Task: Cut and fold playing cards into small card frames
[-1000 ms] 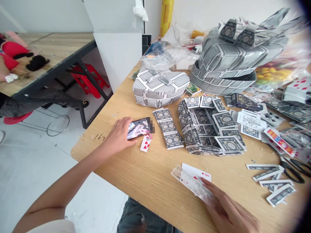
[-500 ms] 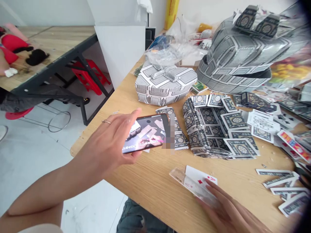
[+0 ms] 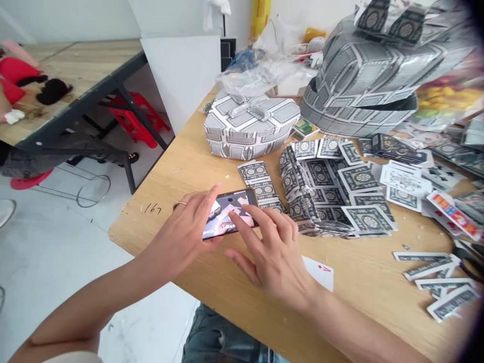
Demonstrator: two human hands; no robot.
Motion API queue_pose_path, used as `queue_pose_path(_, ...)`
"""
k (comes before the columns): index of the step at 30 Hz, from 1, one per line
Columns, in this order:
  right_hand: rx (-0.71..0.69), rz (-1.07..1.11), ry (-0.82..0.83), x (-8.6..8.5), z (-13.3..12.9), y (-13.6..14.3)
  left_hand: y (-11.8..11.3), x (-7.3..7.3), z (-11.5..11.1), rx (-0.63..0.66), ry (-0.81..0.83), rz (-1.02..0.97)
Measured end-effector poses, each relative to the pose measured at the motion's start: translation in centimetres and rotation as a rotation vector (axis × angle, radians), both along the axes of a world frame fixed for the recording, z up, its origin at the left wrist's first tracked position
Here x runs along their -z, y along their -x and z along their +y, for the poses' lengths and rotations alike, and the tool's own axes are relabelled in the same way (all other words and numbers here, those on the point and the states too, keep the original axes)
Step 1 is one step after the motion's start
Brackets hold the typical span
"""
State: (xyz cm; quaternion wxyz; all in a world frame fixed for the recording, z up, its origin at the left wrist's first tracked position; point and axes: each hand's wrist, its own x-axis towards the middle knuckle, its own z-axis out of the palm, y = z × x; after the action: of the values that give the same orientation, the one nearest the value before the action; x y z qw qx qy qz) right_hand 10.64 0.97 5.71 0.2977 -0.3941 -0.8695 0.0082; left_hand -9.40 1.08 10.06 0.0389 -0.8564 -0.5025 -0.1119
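Note:
My left hand [image 3: 183,229], with a ring on one finger, grips the left end of a phone [image 3: 224,227] and tilts it just above the table. The lit screen shows a picture of hands and patterned pieces. My right hand [image 3: 274,252] is over the phone, fingers apart, with a fingertip at the screen; whether it touches I cannot tell. An ace of diamonds [image 3: 320,272] lies partly under my right forearm. Beyond the phone is a strip of joined playing cards [image 3: 260,182], beside an open-topped piece built from folded playing cards [image 3: 321,174].
A lidded box of grey-patterned cards [image 3: 251,126] stands at the back, with a larger stacked one [image 3: 372,75] to its right. Cut card strips [image 3: 438,272], scissors [image 3: 471,259] and loose cards cover the right side. A red stool [image 3: 138,118] stands under another table.
My right hand has let go of the ace and the clear strip and moved left to the phone screen. The phone has come lower and tilts flatter in my left hand.

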Motion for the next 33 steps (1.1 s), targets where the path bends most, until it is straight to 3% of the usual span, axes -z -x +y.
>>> queue_pose_path(2, 0.030, 0.010, 0.014, 1.0, 0.1, 0.1, 0.2, 0.5, -0.1, -0.032, -0.011, 0.011)
queue_pose_path(5, 0.026, 0.015, 0.019, 1.6, 0.1, -0.1, 0.3, 0.2, -0.1, -0.042, -0.065, 0.019)
queue_pose_path(19, -0.031, 0.042, -0.076, 0.3, -0.1, -0.6, -0.1, -1.6, -0.5, -0.009, -0.193, 0.017)
queue_pose_path(33, 0.005, 0.064, -0.096, 0.3, 0.1, -0.5, -0.5, -2.3, -0.4, 0.002, -0.170, 0.016)
